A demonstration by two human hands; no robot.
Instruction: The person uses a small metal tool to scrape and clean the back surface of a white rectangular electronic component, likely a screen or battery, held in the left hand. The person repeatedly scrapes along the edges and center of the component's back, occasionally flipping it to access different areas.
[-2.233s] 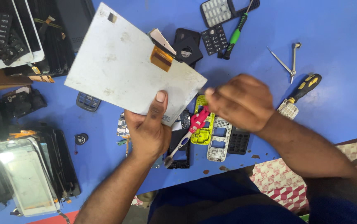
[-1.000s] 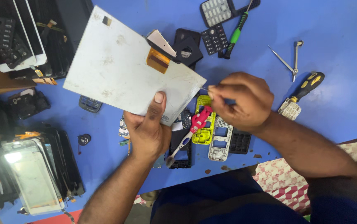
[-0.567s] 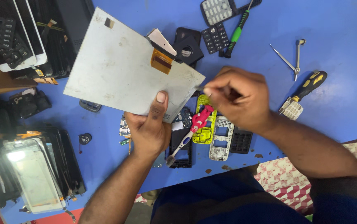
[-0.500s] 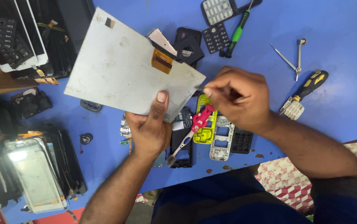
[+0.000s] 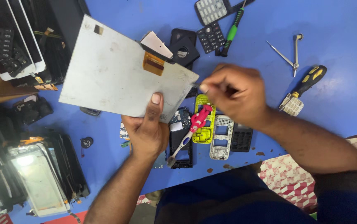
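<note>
My left hand (image 5: 147, 126) grips the near edge of a large grey metal-backed display panel (image 5: 116, 70), thumb on top, holding it tilted above the blue table (image 5: 344, 83). An orange flex ribbon (image 5: 153, 63) lies on the panel's back. My right hand (image 5: 234, 93) is at the panel's right corner, fingers pinched together at its edge; whether something small is pinched there I cannot make out. Under the hands lie a yellow phone frame (image 5: 203, 124), a red-and-white toothbrush (image 5: 188, 130) and a silver phone frame (image 5: 222, 137).
A green-handled screwdriver (image 5: 232, 29), two phone keypads (image 5: 210, 37) and tweezers (image 5: 288, 54) lie at the back. A yellow-and-black screwdriver (image 5: 309, 83) sits at the right. Stacks of phone screens (image 5: 37, 178) and dark parts crowd the left side.
My right hand has shifted left and up to the panel's right corner. The left hand and panel have barely moved.
</note>
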